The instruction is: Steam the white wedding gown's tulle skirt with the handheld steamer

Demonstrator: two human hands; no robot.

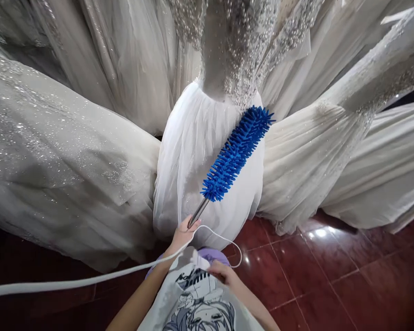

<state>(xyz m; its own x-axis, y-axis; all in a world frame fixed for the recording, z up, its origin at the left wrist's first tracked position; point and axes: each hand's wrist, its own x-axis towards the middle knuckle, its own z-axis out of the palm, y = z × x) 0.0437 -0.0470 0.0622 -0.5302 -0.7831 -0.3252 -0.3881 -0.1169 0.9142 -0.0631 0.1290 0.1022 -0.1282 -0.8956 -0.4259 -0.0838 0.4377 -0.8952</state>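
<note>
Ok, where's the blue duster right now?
The blue duster sits mid-frame in the head view, held by the left hand against the middle white gown's skirt.

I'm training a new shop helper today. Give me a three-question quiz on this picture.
1. True or false: the left hand grips the duster by its metal handle.
2. What does the right hand touch: A the cable, B the floor, C a beaded bodice?
3. What colour is the duster head?

Key: 1 true. 2 A. 3 blue; it lies against the white gown.
</note>
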